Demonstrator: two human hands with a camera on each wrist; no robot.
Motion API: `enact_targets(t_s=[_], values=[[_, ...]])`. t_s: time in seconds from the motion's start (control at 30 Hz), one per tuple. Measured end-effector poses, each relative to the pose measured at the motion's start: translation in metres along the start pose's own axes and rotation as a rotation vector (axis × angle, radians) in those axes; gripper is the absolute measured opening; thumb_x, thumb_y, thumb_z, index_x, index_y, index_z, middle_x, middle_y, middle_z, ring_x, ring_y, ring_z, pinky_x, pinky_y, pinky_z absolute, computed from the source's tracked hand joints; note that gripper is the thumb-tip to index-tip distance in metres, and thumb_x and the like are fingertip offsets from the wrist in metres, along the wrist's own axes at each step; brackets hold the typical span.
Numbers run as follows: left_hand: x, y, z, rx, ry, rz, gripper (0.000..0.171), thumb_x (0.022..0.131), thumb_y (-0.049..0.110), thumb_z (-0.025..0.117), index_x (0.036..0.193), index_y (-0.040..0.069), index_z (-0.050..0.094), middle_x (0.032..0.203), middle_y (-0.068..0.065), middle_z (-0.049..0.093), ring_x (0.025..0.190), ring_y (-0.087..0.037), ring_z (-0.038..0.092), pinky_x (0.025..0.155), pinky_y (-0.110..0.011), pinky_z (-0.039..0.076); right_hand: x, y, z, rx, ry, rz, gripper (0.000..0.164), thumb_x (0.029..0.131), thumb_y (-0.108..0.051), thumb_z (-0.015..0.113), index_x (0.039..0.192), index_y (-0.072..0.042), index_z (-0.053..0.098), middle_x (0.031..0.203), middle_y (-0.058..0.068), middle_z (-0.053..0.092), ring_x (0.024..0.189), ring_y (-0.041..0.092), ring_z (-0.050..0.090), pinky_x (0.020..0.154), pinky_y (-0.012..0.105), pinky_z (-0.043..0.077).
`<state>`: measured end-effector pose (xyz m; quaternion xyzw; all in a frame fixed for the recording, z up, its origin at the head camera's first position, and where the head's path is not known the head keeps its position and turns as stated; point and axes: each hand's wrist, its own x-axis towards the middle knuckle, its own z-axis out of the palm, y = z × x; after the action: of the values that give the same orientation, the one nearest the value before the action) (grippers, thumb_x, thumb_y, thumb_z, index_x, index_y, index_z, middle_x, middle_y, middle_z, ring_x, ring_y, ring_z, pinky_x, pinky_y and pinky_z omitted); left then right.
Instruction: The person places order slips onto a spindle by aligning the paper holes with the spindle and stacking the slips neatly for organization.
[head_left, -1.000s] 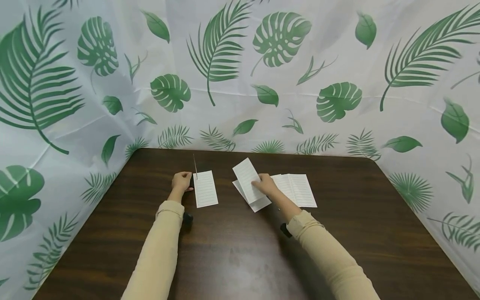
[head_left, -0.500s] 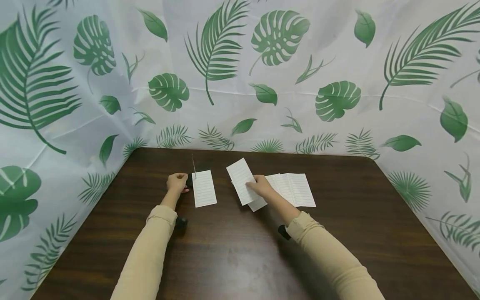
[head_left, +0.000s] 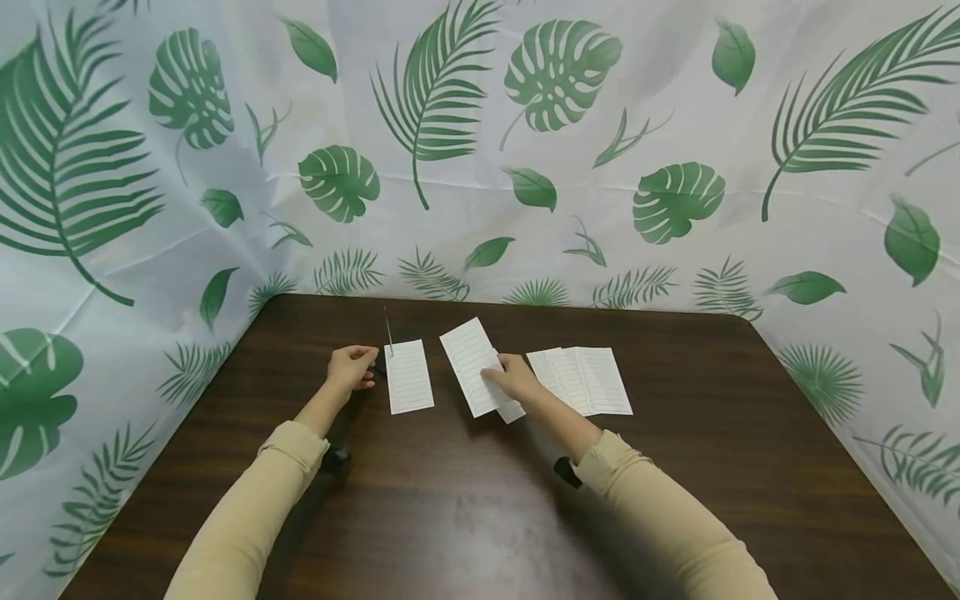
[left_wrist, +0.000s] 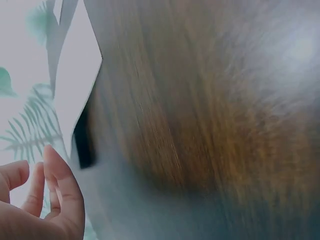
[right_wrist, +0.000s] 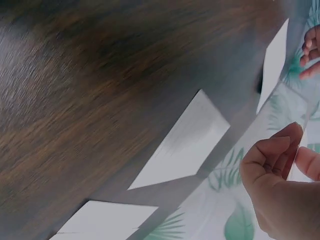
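My right hand (head_left: 513, 379) pinches a white lined card (head_left: 471, 364) by its right edge, thumb against fingers. In the right wrist view this card shows nearly edge-on beside the fingertips. Another lined card (head_left: 512, 411) lies partly hidden under it on the table. To the left, a lined card (head_left: 409, 377) rests over a black base (left_wrist: 84, 147), with a thin upright spike (head_left: 387, 327) at its upper left corner. My left hand (head_left: 351, 369) is just left of that base. Its fingers are loosely bent and hold nothing, thumb apart from them in the left wrist view.
Several overlapping lined cards (head_left: 600, 381) lie fanned out right of my right hand. The dark wooden table (head_left: 465, 500) reaches back to a white leaf-print cloth (head_left: 465, 242) hanging behind it and along both sides.
My right hand has carried its card leftward, uncovering more of the fanned cards. My left hand has drawn slightly left from the black base, with its forearm swinging outward.
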<state>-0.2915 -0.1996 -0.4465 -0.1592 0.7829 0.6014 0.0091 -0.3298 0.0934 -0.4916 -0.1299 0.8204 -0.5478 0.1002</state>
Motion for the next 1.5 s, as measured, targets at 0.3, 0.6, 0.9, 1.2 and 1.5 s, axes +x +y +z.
enact_targets(t_s=[0.3,0.6,0.9,1.2,1.5], values=[[-0.023,0.01,0.02,-0.027,-0.166,0.0,0.036,0.095,0.02,0.055,0.124,-0.002,0.057,0.095,-0.004,0.058,0.068,-0.011,0.054,0.056,-0.018,0.054,-0.049,-0.076,0.022,0.002,0.021,0.151,0.025,0.093,-0.009,0.056,0.107,0.011,0.061,0.092,0.021,0.068,0.067,0.014,0.061,0.059,0.025,0.052],[-0.046,0.022,0.043,-0.108,-0.291,0.065,0.045,0.1,0.031,0.044,0.122,-0.007,0.055,0.087,-0.002,0.059,0.067,-0.008,0.056,0.056,-0.019,0.054,-0.057,-0.09,0.028,0.102,0.017,0.132,0.024,0.093,-0.005,0.052,0.109,0.012,0.059,0.094,0.023,0.067,0.064,0.007,0.058,0.059,0.022,0.052],[-0.062,0.029,0.058,-0.23,-0.2,0.093,0.02,0.093,0.017,0.06,0.095,-0.003,0.059,0.071,0.007,0.055,0.066,-0.012,0.057,0.053,-0.017,0.052,-0.06,-0.09,0.033,0.151,-0.044,0.058,0.026,0.092,-0.002,0.049,0.108,0.017,0.057,0.094,0.027,0.066,0.063,0.005,0.058,0.058,0.019,0.051],[-0.063,0.033,0.057,-0.243,-0.161,0.127,0.017,0.091,0.012,0.061,0.089,-0.005,0.058,0.067,0.007,0.055,0.062,-0.01,0.054,0.05,-0.015,0.049,-0.061,-0.092,0.031,0.114,-0.05,0.072,0.026,0.093,-0.004,0.049,0.11,0.015,0.057,0.097,0.027,0.066,0.065,0.006,0.058,0.059,0.019,0.05],[-0.06,0.034,0.049,-0.195,-0.131,0.126,0.019,0.09,0.012,0.063,0.091,-0.007,0.059,0.068,0.005,0.054,0.064,-0.013,0.054,0.049,-0.016,0.049,-0.062,-0.091,0.03,0.114,-0.134,0.063,0.027,0.094,-0.004,0.049,0.108,0.017,0.058,0.094,0.026,0.068,0.066,0.003,0.059,0.061,0.017,0.05]])
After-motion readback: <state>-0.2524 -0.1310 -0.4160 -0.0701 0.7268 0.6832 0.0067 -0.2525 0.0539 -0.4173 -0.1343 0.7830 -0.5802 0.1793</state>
